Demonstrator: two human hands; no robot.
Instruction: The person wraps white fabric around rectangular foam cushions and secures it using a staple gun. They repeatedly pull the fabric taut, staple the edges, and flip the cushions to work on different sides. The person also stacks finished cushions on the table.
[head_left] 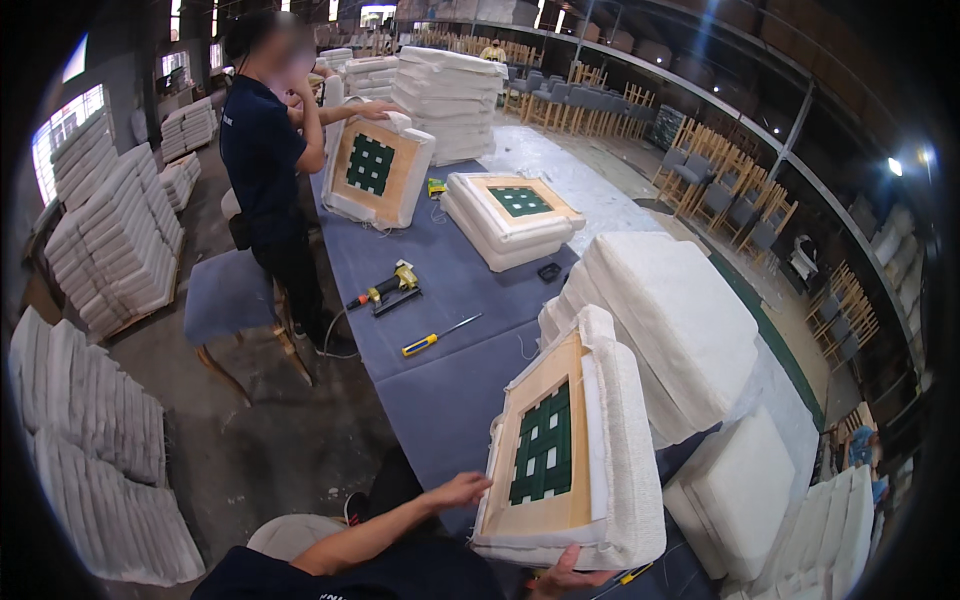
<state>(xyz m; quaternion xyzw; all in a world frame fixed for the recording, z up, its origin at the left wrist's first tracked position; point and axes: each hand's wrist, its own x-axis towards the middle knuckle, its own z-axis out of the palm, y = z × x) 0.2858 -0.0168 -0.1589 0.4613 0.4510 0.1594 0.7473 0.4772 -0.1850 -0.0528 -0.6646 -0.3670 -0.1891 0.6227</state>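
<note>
A white-covered seat cushion [622, 470] is tilted up in front of me, its wooden underside and green woven webbing [543, 450] facing left. My right hand [572, 575] grips its lower edge, thumb up on the fabric. At the cushion's left edge, my left hand [460, 490] is closed with its fingertips on the fabric rim; the exact hold is partly hidden. A yellow-and-blue screwdriver [432, 339] lies farther up the table, beside a yellow-green staple gun [390, 285]. Part of another yellow-handled tool [634, 576] shows by my right hand.
Stacked white cushions [670, 320] stand right of my cushion, others [510, 240] farther along the blue-grey table [450, 385]. Across it, a co-worker [268, 150] steadies an upright cushion [405, 170]. A blue-grey stool [228, 290] and cushion piles [110, 240] stand left.
</note>
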